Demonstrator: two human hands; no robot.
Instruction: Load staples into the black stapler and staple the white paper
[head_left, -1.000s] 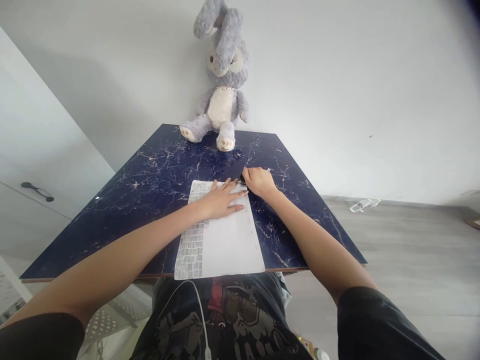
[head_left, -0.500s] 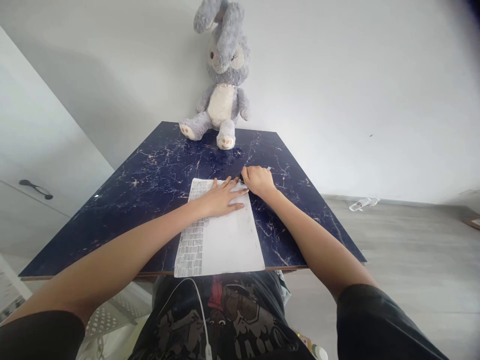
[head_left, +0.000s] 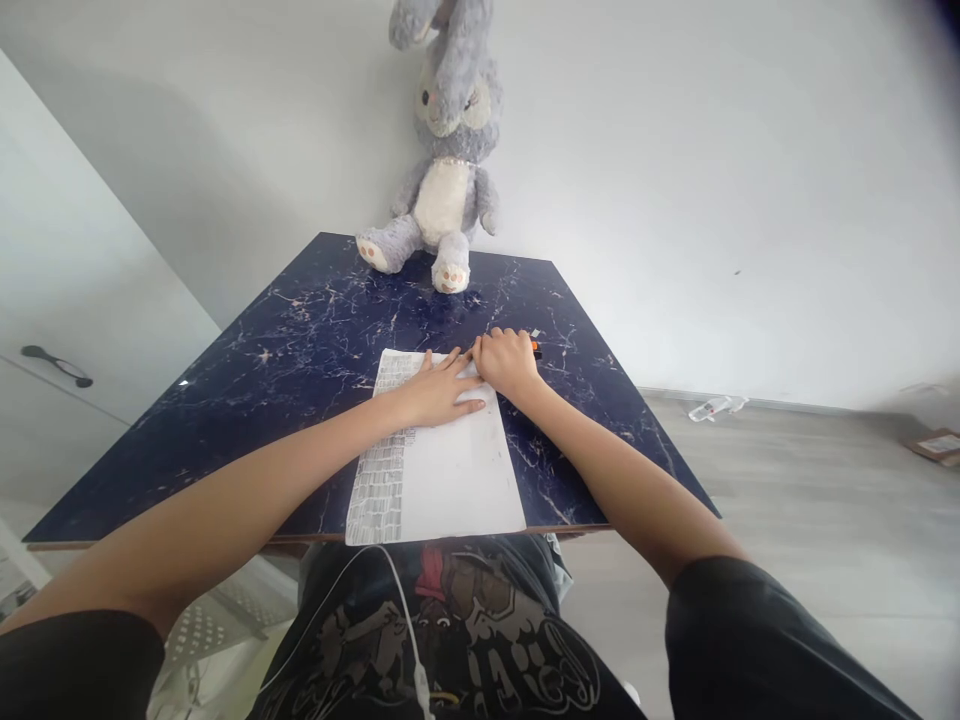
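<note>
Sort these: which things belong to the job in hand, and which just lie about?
In use:
paper, under the left hand
black-and-orange object, mostly hidden by the right hand
table

Lying about:
toy rabbit
plastic item on the floor

Tabletop (head_left: 300, 320): glossy, smooth, marble-look veining; front edge (head_left: 577, 528) looks like wood. Sheet (head_left: 465, 480): matt paper, smooth. Rabbit toy (head_left: 442, 200): fuzzy plush cloth. Shirt (head_left: 495, 650): matt cloth, printed. Cable (head_left: 409, 622): smooth plastic by the look. Wall (head_left: 637, 150): matt, smooth. Floor (head_left: 787, 530): wood-grain look, low sheen.
</note>
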